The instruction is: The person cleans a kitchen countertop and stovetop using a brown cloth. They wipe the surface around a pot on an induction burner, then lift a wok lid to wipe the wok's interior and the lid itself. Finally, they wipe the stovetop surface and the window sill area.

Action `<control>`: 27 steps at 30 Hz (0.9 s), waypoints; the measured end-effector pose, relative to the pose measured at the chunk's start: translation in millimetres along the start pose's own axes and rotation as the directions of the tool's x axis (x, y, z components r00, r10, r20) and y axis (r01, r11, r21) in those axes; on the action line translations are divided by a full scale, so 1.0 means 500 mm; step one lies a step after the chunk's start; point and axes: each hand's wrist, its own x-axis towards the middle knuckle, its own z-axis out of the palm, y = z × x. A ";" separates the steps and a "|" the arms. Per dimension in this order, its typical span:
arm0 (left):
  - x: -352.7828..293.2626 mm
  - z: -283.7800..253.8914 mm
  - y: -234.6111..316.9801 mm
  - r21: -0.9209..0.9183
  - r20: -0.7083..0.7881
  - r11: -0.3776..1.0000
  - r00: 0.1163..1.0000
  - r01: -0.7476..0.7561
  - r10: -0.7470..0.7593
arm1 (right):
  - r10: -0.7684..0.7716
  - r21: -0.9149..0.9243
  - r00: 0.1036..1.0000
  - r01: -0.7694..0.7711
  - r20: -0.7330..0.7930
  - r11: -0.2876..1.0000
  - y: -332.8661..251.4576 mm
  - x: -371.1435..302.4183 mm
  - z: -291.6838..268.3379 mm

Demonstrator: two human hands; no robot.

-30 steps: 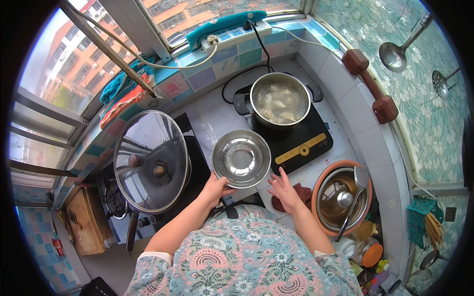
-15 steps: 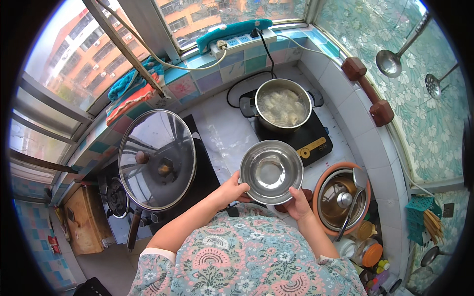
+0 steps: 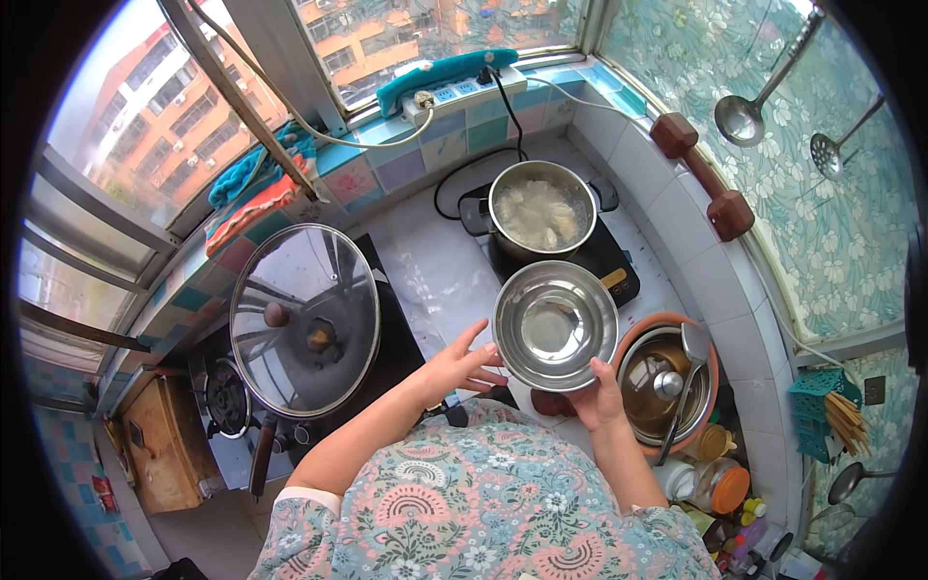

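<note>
An empty stainless steel bowl point(image 3: 554, 327) is held in front of me by my right hand point(image 3: 599, 398), with the thumb over its near right rim and the fingers hidden beneath. Left of the bowl, my left hand point(image 3: 462, 367) has its fingers spread, and nothing is in it. Just beyond the bowl, a steel pot point(image 3: 493, 228) of pale food pieces in cloudy liquid stands on a black induction cooker point(image 3: 619, 275). To my left, a large dark wok with a glass lid point(image 3: 280, 358) sits on the black gas stove point(image 3: 394, 338).
On the right, a lidded pot point(image 3: 643, 387) sits in an orange-brown basin point(image 3: 713, 362), a metal spatula point(image 3: 692, 350) lying across it. Several jars point(image 3: 727, 490) crowd below. Ladles point(image 3: 740, 121) hang on the right wall. A power strip point(image 3: 464, 93) lies on the tiled sill.
My left hand has let go of the bowl and opened its fingers. The bowl has shifted right in my right hand, and the view has tilted slightly.
</note>
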 end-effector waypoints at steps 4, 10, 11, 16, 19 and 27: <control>0.001 -0.017 -0.016 -0.042 -0.067 0.998 0.997 -0.040 0.037 | -0.050 0.015 0.999 0.050 -0.010 0.999 -0.042 0.004 0.004; -0.002 -0.023 -0.037 -0.067 -0.103 0.997 0.994 -0.026 0.019 | -0.201 -0.141 0.973 0.185 -0.113 0.973 -0.106 0.051 -0.010; -0.001 -0.026 -0.043 -0.065 -0.109 0.997 0.994 -0.030 0.023 | -0.192 -0.141 0.976 0.177 -0.101 0.974 -0.121 0.061 -0.013; 0.005 -0.040 -0.057 -0.060 -0.134 0.997 0.990 -0.052 0.044 | -0.264 -0.174 0.955 0.239 -0.139 0.955 -0.177 0.106 0.016; 0.005 -0.043 -0.065 -0.072 -0.149 0.996 0.988 -0.049 0.038 | -0.293 -0.186 0.943 0.262 -0.161 0.947 -0.203 0.136 0.032; 0.009 -0.054 -0.082 -0.103 -0.185 0.993 0.982 -0.052 0.032 | -0.279 -0.229 0.948 0.241 -0.153 0.943 -0.247 0.210 0.032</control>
